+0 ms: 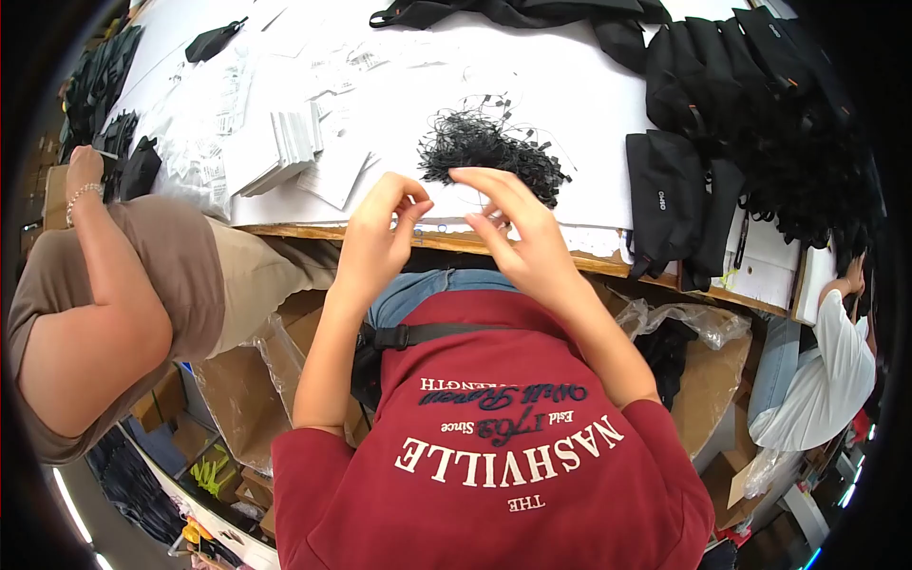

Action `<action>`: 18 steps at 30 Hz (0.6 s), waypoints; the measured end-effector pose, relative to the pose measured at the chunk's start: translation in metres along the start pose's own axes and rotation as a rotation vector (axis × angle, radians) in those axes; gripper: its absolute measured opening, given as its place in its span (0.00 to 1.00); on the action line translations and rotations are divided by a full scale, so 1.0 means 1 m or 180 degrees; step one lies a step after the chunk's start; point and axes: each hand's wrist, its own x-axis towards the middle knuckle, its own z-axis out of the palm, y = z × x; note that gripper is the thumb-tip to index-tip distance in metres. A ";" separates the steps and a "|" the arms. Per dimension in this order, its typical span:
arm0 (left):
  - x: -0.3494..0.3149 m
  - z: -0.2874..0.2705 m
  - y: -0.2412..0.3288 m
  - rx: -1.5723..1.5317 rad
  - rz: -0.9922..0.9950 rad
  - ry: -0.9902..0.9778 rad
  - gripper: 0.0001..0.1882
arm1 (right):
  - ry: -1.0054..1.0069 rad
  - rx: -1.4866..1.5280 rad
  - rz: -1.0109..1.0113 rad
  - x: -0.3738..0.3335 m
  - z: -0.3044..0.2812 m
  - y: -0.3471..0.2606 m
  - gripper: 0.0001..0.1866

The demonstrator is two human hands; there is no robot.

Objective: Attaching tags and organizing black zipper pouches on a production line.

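At the table's near edge, my left hand [382, 226] has its thumb and fingertips pinched together. Whatever is in that pinch is too small to make out. My right hand [524, 226] is just across from it, thumb and index finger spread apart, with the other fingers partly curled. A faint thin loop shows by the right fingertips; I cannot tell whether either hand touches it. Right behind my hands lies a tangled pile of black tag strings [489, 142] with small plastic ends. Left of the pile are stacked white cards [275, 152], some fanned and leaning.
Black fabric pouches [662, 204] and a heap of black straps cover the table's right side. Clear plastic bags [195, 114] lie at left. People work on both sides of me. Cardboard boxes [237, 404] lined with plastic stand below the white table [570, 114].
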 end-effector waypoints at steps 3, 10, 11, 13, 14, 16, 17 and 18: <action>0.001 -0.006 0.015 -0.0394 0.0380 0.0307 0.07 | -0.0439 0.0669 0.0322 0.027 0.006 -0.007 0.12; 0.023 -0.010 -0.029 -0.0208 -0.0108 0.0969 0.14 | -0.0368 0.0124 -0.0010 0.064 -0.011 -0.005 0.06; 0.016 -0.006 -0.049 -0.0188 -0.0112 0.0995 0.14 | -0.0195 0.0093 -0.0162 0.069 -0.016 -0.009 0.07; 0.000 0.006 -0.091 0.1826 0.0011 0.1502 0.18 | 0.0231 0.0249 -0.0491 0.077 -0.024 -0.025 0.08; -0.008 0.011 -0.106 0.1821 -0.0062 0.1488 0.19 | 0.0398 0.0266 -0.0600 0.082 -0.028 -0.033 0.07; -0.010 0.008 -0.109 0.1748 -0.0122 0.1407 0.17 | 0.0345 -0.0283 -0.0676 0.092 -0.036 -0.033 0.07; -0.012 0.008 -0.111 0.1673 -0.0189 0.1329 0.15 | 0.0281 -0.0833 -0.0747 0.096 -0.038 -0.032 0.06; -0.010 0.006 -0.106 0.1674 -0.0190 0.1341 0.15 | 0.0585 -0.0455 -0.0826 0.100 -0.038 -0.035 0.05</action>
